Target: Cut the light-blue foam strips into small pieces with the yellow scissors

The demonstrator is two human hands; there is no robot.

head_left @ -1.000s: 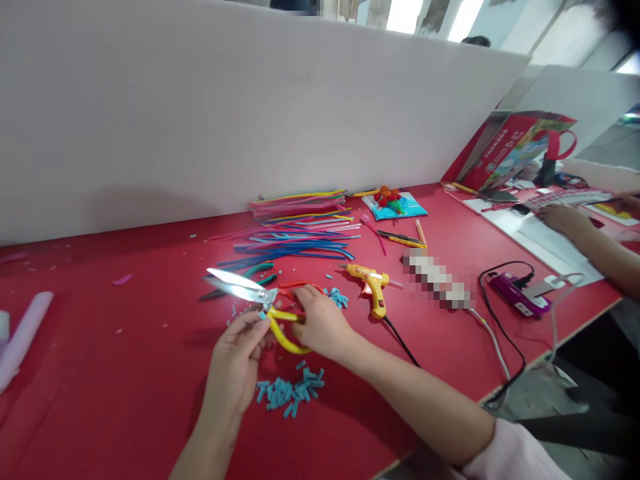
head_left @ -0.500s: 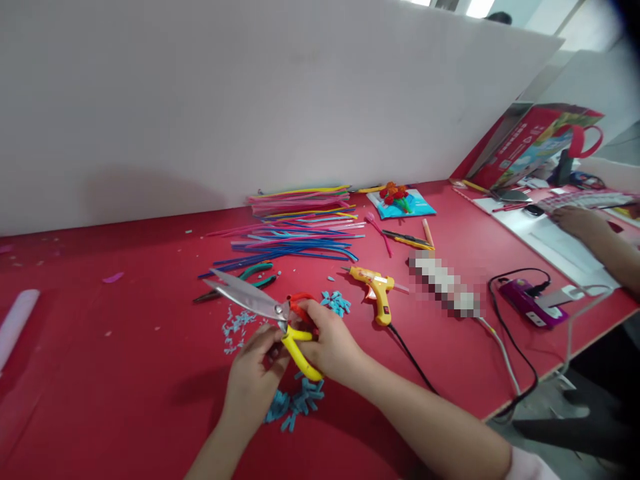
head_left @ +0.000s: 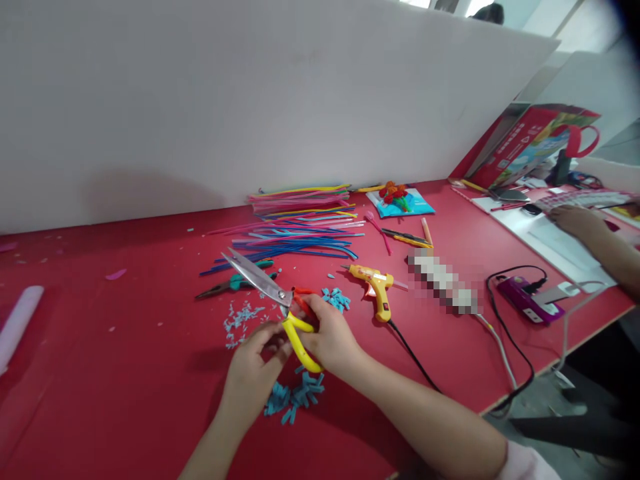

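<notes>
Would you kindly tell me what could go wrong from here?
The left hand is close to the scissors in the right hand, so a finger might get nicked. Loose blue pieces lie beside the left hand and could be scattered. The cord of the glue gun runs near the right arm, which might snag it.

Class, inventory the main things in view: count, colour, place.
Scissors: one, red and yellow handles, centre
Strips: many, blue, two piles, centre
Scraps: many, pale blue, centre left
Pliers: one, teal handles, behind scissors
Stems: many, mixed colours, back centre
Glue gun: one, yellow, right of scissors
Packet: one, blue and white, back
Flower cluster: one, red and orange, on packet
Power block: one, purple, right
Roll: one, pale pink, left edge
Carton: one, red, far right
Table: one, red, below
Panel: one, white, back
Co-worker's hand: one, right edge
Left hand: one, beside scissors
Right hand: one, on scissors
</notes>
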